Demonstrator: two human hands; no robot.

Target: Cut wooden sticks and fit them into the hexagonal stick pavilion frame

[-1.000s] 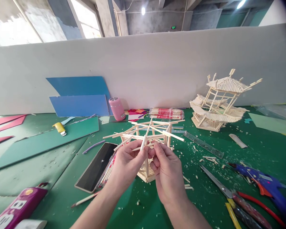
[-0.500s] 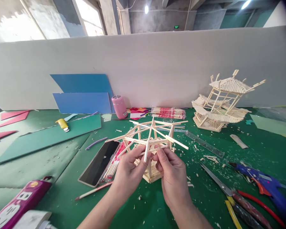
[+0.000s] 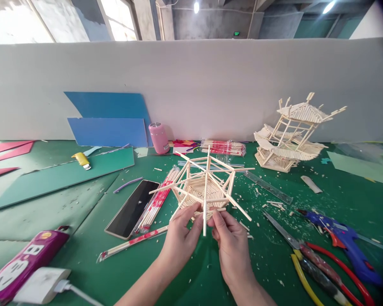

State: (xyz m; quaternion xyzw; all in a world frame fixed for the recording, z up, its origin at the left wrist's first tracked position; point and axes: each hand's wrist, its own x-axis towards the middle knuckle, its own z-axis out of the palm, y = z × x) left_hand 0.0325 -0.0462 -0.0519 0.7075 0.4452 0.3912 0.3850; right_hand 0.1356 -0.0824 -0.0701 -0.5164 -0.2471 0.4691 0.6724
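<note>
An open hexagonal frame of thin wooden sticks [image 3: 207,174] is in front of me, its top spokes reaching outward and its woven-looking stick floor [image 3: 199,187] showing through. At its near side, my left hand [image 3: 183,231] pinches with thumb and fingertips beside the front spoke. My right hand [image 3: 228,238] is closed just right of that spoke, with a short wooden stick [image 3: 221,209] poking out at its fingertips. The fingers hide the near lower part of the frame and most of whatever the left hand pinches.
A finished stick pavilion [image 3: 289,136] stands at back right. Pliers [image 3: 301,250] and a blue glue gun [image 3: 341,231] lie at right. On the left are a phone [image 3: 132,208], packs of sticks [image 3: 156,199] and a purple power strip [image 3: 27,259]. A ruler [image 3: 268,187] lies behind.
The stick frame has tipped, so its floor now shows from above and its front spoke points lower. Both hands have moved slightly down with it. The camera view has shifted a little.
</note>
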